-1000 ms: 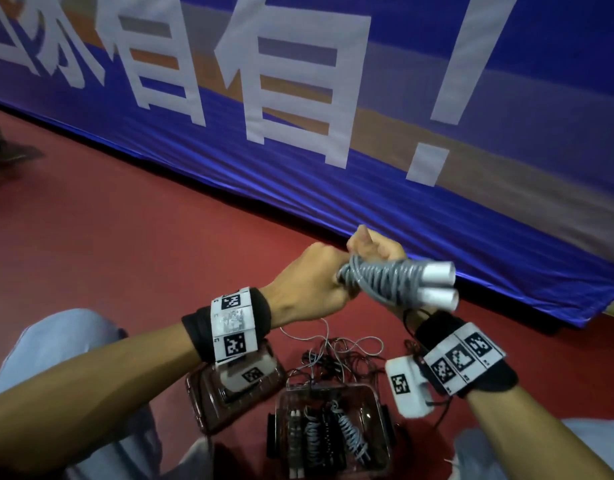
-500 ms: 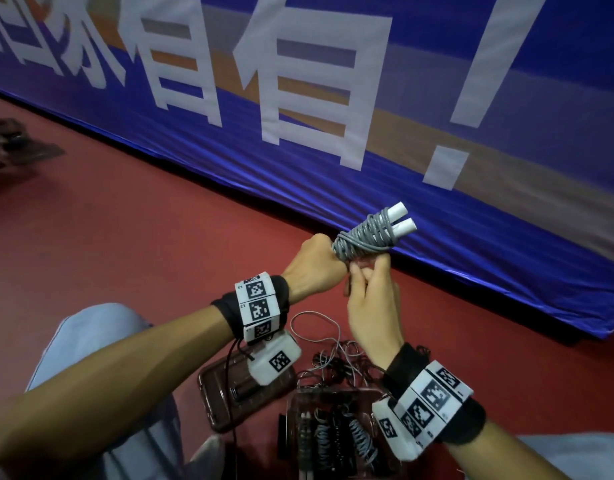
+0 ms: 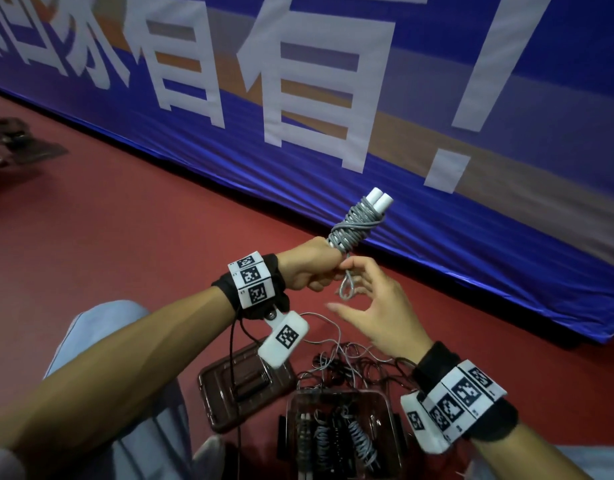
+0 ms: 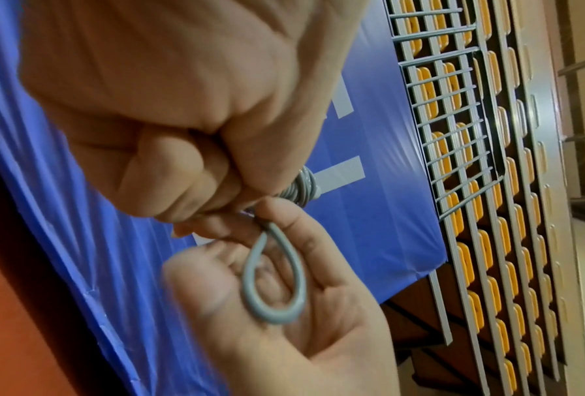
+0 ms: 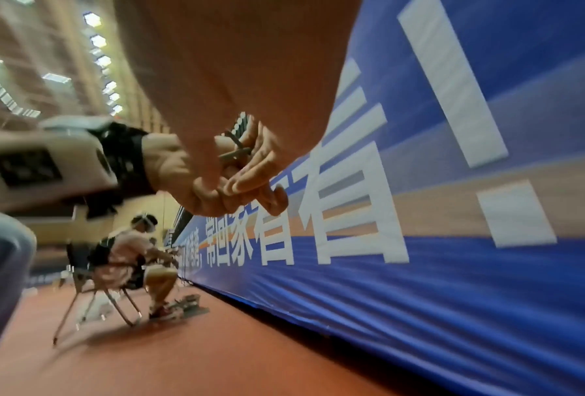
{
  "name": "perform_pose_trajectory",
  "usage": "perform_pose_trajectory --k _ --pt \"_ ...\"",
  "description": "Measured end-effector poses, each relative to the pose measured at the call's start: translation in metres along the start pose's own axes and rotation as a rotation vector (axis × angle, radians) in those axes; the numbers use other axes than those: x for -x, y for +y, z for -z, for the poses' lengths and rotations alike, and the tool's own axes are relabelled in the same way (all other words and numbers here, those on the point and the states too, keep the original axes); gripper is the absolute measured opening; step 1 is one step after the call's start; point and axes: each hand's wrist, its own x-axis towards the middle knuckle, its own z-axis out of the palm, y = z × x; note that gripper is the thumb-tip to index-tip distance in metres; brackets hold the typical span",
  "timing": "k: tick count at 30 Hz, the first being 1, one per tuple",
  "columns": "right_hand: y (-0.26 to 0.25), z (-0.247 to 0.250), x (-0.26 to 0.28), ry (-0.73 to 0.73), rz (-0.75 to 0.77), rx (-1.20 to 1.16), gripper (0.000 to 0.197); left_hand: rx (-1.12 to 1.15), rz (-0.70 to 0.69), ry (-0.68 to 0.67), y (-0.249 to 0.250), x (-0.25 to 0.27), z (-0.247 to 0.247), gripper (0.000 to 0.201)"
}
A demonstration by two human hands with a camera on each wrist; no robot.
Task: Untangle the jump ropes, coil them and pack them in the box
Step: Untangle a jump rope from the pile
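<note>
The grey cord jump rope wound tightly around its two white cylindrical handles is gripped at its lower end by the clenched left hand, its long axis tilted up and away to the right. A short free loop of grey cord hangs just below that fist and lies against the loosely spread, uncurled fingers of the right hand, which grasps nothing. The clear plastic box, already holding coiled ropes, is noted on the red floor below both hands, nearer the right hand.
</note>
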Motion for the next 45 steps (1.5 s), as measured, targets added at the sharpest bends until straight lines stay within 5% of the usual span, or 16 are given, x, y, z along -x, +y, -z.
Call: perform_pose_trajectory --k 3,7,10,14,17,27,30,37,45 --pt "0.009 0.013 -0.005 0.098 0.292 0.25 0.016 -0.024 0.041 -0.097 0.001 0.002 -0.005 0.031" --pt "0.001 0.038 -0.011 0.065 0.732 0.891 0.014 -0.089 0.069 -0.192 -0.003 0.004 -0.015 0.033" --pt "-0.01 0.047 -0.009 0.05 0.85 1.089 0.008 -0.153 0.057 -0.269 -0.007 0.007 -0.019 0.022" --pt "-0.001 0.05 -0.004 0.046 0.781 1.077 0.007 -0.157 -0.078 -0.339 -0.012 0.019 -0.038 0.024" --pt "0.005 0.054 -0.005 0.113 0.686 1.007 0.03 -0.142 -0.169 -0.252 -0.01 0.025 -0.057 0.012" --pt "0.005 0.06 -0.006 0.488 0.679 0.845 0.046 -0.083 -0.153 -0.286 0.008 0.044 -0.067 0.015" --pt "0.006 0.065 -0.009 0.568 0.587 0.804 0.05 -0.194 -0.297 -0.219 0.009 0.045 -0.065 0.036" --pt "0.011 0.082 -0.011 0.645 0.488 0.824 0.052 0.205 -0.348 -0.254 0.016 0.049 -0.054 0.029" --pt "-0.004 0.086 -0.01 0.709 0.274 0.58 0.074 0.127 -0.701 -0.234 0.015 0.055 -0.05 0.03"
